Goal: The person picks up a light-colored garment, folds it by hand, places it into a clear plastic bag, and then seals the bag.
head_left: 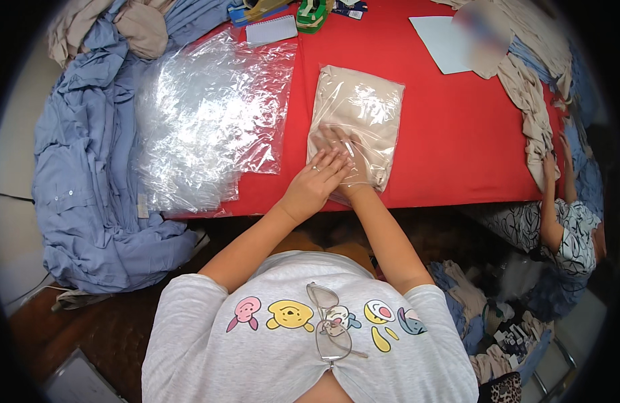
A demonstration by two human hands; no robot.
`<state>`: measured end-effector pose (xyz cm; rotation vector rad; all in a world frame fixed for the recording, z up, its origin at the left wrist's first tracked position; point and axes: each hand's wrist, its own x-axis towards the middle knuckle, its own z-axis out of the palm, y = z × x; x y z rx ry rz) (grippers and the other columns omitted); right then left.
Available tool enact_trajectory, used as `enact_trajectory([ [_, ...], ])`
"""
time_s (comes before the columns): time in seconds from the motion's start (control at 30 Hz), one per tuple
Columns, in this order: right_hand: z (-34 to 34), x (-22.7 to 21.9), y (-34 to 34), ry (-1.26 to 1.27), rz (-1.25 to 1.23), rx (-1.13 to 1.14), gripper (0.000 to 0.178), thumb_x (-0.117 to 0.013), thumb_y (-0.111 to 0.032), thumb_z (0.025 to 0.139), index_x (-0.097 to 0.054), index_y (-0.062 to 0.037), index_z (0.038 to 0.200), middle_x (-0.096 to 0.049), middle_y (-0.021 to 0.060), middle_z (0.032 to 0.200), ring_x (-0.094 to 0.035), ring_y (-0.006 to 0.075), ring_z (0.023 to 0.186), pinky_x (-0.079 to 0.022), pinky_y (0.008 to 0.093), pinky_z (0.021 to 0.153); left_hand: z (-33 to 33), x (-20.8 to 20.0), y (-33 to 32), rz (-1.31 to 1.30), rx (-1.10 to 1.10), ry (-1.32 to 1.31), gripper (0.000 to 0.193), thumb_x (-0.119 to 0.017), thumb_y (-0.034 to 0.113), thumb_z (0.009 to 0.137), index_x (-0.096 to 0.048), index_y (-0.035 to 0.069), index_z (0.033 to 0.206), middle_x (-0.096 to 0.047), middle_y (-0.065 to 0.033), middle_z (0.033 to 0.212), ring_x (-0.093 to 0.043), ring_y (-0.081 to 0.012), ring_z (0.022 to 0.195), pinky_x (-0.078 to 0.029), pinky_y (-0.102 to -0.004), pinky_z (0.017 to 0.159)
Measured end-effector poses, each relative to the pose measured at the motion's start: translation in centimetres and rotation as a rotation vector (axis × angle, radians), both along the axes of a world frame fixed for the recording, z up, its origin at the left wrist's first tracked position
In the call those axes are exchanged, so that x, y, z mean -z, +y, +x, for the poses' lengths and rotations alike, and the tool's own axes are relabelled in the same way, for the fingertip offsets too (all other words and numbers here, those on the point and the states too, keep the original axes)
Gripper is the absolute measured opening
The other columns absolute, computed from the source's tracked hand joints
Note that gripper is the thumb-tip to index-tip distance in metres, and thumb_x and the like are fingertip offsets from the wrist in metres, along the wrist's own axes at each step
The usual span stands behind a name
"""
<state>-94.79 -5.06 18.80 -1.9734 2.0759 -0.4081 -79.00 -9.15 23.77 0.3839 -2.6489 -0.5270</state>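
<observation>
A folded beige garment (pixel 357 97) lies inside a clear plastic bag (pixel 388 176) on the red-covered table. My right hand (pixel 343 156) reaches into the bag's near end, its fingers stretched out flat on the cloth beneath the film. Over the plastic, my left hand (pixel 318 183) rests with straight fingers partly across my right hand; a ring shows on one finger. Neither hand grips anything. Just left of them is a spread pile of clear plastic bags (pixel 212 114).
Blue shirts (pixel 81 161) are heaped along the left edge. A spiral notepad (pixel 272 30) and a green tape dispenser (pixel 313 15) sit at the back. White paper (pixel 439 43) lies far right. Another person's arms (pixel 550 201) handle beige clothing (pixel 530 107) at the right edge.
</observation>
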Motion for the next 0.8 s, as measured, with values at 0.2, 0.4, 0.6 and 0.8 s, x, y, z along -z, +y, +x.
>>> enact_trajectory([
  [0.2, -0.9, -0.8, -6.1, 0.067, -0.205, 0.203, 0.056, -0.053, -0.009, 0.1, -0.052, 0.0035, 0.154, -0.047, 0.0195, 0.167, -0.059, 0.0364, 0.138, -0.054, 0.045, 0.109, -0.3, -2.8, -0.4, 0.092, 0.096, 0.025, 0.057, -0.061, -0.002, 0.093, -0.061, 0.003, 0.15, -0.06, -0.0179, 0.157, -0.058, -0.0348, 0.146, -0.046, -0.0492, 0.122],
  [0.4, -1.6, 1.1, -11.7, 0.118, -0.366, 0.188, 0.063, -0.056, -0.017, 0.101, -0.046, -0.0023, 0.161, -0.044, 0.0187, 0.169, -0.058, 0.0349, 0.135, -0.049, 0.0467, 0.113, 0.5, -2.6, -1.1, 0.104, 0.12, -0.042, 0.062, -0.06, -0.003, 0.092, -0.059, 0.002, 0.153, -0.058, -0.0176, 0.159, -0.057, -0.0349, 0.146, -0.047, -0.0481, 0.123],
  [0.6, -1.0, 0.0, -12.4, 0.204, -0.192, 0.206, 0.064, -0.056, -0.022, 0.103, -0.045, -0.0106, 0.165, -0.04, 0.0181, 0.172, -0.057, 0.0336, 0.135, -0.048, 0.0483, 0.114, 0.9, -2.5, -2.9, 0.096, 0.142, -0.041, 0.062, -0.061, -0.003, 0.092, -0.059, 0.004, 0.154, -0.057, -0.0174, 0.16, -0.056, -0.0345, 0.147, -0.047, -0.0482, 0.122],
  [0.8, -2.4, 1.2, -7.6, -0.064, -0.215, 0.066, 0.062, -0.051, -0.014, 0.104, -0.042, -0.0063, 0.165, -0.033, 0.0187, 0.175, -0.043, 0.0375, 0.153, -0.037, 0.0513, 0.125, -0.6, -2.3, -3.6, 0.148, 0.097, -0.114, 0.065, -0.06, -0.003, 0.094, -0.054, 0.006, 0.158, -0.054, -0.0202, 0.162, -0.052, -0.0357, 0.151, -0.043, -0.0522, 0.124],
])
